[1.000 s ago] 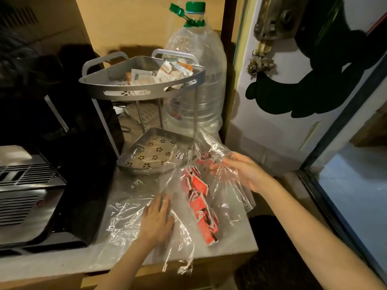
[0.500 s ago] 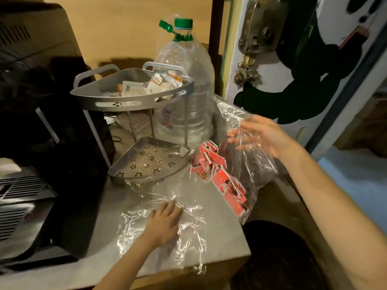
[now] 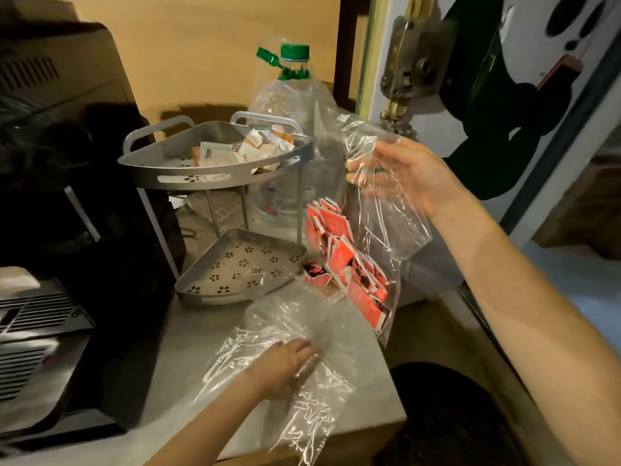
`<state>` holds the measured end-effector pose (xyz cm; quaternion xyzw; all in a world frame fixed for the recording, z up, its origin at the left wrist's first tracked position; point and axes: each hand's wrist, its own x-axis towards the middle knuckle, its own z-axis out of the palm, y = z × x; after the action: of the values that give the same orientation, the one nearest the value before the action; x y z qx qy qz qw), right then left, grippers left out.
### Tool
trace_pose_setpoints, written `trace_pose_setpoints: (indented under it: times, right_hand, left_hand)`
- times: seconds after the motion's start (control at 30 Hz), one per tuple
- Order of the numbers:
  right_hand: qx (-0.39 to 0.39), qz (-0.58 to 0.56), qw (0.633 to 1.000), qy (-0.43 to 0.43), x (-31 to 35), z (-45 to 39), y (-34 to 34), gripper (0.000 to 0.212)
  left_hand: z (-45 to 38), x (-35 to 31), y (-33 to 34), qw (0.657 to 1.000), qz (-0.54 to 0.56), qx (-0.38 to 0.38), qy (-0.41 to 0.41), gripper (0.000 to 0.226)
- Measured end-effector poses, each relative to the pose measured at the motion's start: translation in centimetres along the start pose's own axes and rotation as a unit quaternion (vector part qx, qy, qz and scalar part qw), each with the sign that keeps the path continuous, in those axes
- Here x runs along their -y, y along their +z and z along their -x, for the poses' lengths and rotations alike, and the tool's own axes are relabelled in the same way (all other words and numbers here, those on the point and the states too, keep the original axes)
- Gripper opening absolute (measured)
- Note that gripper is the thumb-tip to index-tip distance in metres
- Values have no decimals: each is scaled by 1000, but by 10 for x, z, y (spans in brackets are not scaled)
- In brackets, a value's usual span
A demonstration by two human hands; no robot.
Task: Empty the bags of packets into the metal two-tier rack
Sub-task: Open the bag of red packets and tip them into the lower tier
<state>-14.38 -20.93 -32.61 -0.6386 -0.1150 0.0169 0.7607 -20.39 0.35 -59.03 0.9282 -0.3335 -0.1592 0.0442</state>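
Home pantry corner: coffee machine (image 3: 67,230), water bottle (image 3: 289,129).

Yellow wall (image 3: 208,45), grey counter (image 3: 201,338), dim light.

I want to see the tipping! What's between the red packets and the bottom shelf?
In the head view, only a crinkled edge of clear bag lies between red packets and bottom shelf.

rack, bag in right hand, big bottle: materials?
Rack: looks like metal with a matte silver-grey finish; thin sheet trays with punched flower holes.
Bag: thin clear plastic film; it crinkles, glints, and shows the red packets through it.
Bottle: clear, probably plastic; wrinkled see-through wall, green cap.
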Motion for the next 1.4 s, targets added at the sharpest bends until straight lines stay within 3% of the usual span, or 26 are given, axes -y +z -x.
trace_pose_setpoints:
  times: [0.17,0.33,0.47,0.6,0.67,0.77,0.87,0.93,1.0,1.07,1.13,1.17,1.2,1.3,1.4]
  right_hand:
    - [18,-26,999,-21,19,-12,18,30]
    - [68,-40,995,-57,35,-17,41,22]
    - [124,-25,991,-41,28,-16,53,17]
    - [165,-21,986,7,12,-16,61,20]
    - [171,-31,984,30,1,-15,65,6]
    - [179,-15,982,51,-21,-12,72,15]
    - [219,12,971,97,-44,-10,75,8]
    - [238,31,963,126,-59,-10,75,4]
    - [236,51,959,146,-71,-9,76,7]
    - [231,55,958,160,-81,-9,76,10]
    - [230,53,957,166,-89,-7,77,7]
    - [229,55,957,168,-92,-7,78,9]
    - [230,57,956,171,-95,-6,79,11]
    - [249,75,948,183,-109,-3,82,8]
    - [278,129,931,197,-124,-4,79,6]
  left_hand:
    - [-12,-1,-11,999,-31,30,13,59]
    - [-13,-3,-16,994,-78,73,9,42]
    - [-13,2,-22,997,-37,69,-1,40]
    - [-16,-1,-26,991,-98,89,-8,31]
    - [-19,-1,-26,993,-73,93,-19,27]
    - [-18,-1,-22,998,14,57,-30,27]
    - [-8,-4,-25,991,128,8,-36,30]
    - [-1,5,-22,968,232,-13,-97,31]
    - [5,19,-14,910,375,-102,-145,21]
    - [13,29,-12,821,508,-160,-203,14]
    - [19,33,-12,694,653,-167,-255,18]
    - [21,37,-11,647,688,-179,-277,17]
    - [24,40,-10,626,682,-214,-310,19]
    - [33,60,-10,642,566,-348,-382,32]
    - [46,75,-30,657,538,-417,-325,64]
